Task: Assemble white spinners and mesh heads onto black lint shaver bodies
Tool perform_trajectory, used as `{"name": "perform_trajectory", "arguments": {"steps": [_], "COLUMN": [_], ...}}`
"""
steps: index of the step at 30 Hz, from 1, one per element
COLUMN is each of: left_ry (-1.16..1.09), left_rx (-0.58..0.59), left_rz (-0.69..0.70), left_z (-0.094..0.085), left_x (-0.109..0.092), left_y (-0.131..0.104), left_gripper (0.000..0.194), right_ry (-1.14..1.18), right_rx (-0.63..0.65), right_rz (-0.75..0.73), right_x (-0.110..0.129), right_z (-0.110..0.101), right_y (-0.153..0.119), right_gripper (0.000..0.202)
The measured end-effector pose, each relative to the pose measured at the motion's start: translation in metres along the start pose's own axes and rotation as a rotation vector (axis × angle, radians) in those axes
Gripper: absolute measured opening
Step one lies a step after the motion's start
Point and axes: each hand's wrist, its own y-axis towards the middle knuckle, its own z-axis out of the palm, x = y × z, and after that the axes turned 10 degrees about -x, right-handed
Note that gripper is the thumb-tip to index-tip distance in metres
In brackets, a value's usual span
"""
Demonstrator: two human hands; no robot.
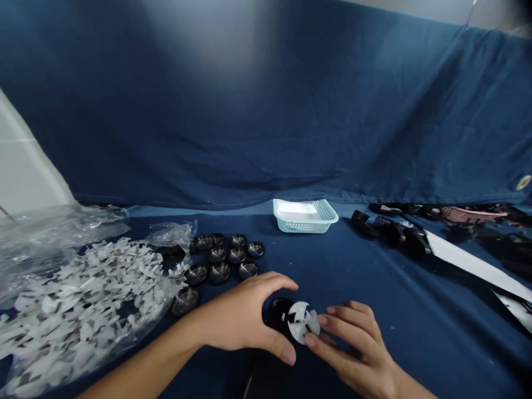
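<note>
My right hand (357,346) pinches a white slotted plastic disc (300,327) at its right edge, thumb below and fingertips above. Just left of the disc, and partly behind it, is a round black part (279,311). Around that black part curves my left hand (249,316), its thumb and fingers spread wide apart. Whether the left palm touches the black part is hidden. Several round black caps (219,271) with shiny patterned faces lie on the blue cloth beyond my left hand.
A clear plastic bag (95,288) full of white plastic pieces spreads over the left side. A light blue basket (305,224) stands at the back centre. Black parts (390,230), a long white strip (477,266) and a pink basket (474,215) lie to the right. A blue curtain (249,122) hangs behind.
</note>
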Motion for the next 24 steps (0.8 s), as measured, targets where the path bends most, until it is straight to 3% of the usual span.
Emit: {"name": "perform_trajectory", "arguments": {"steps": [3, 5, 13, 16, 21, 24], "left_ry": [-0.125, -0.203, -0.411, -0.473, -0.557, -0.536], "left_rx": [0.026, 0.034, -0.033, -0.029, -0.051, -0.079], "left_rz": [0.043, 0.039, -0.053, -0.102, -0.150, -0.168], "left_z": [-0.010, -0.010, 0.006, 0.008, 0.015, 0.018], "left_x": [-0.015, -0.021, -0.018, -0.017, -0.013, -0.011], "left_y": [-0.002, -0.003, -0.005, -0.005, -0.003, -0.001], "left_gripper": [0.042, 0.026, 0.013, 0.014, 0.017, 0.017], "right_ry": [-0.044, -0.057, 0.134, 0.295, 0.673, 0.796], "right_rx": [0.068, 0.105, -0.022, -0.055, 0.017, 0.101], "right_rz": [-0.011, -0.015, 0.189, 0.407, 0.997, 1.141], "right_x": [0.000, 0.000, 0.007, 0.013, 0.022, 0.023], "right_z": [-0.003, -0.004, -0.004, 0.000, 0.009, 0.012], "right_y": [-0.003, -0.003, 0.013, 0.013, 0.008, 0.010], "right_gripper": [0.039, 0.041, 0.052, 0.057, 0.045, 0.028]}}
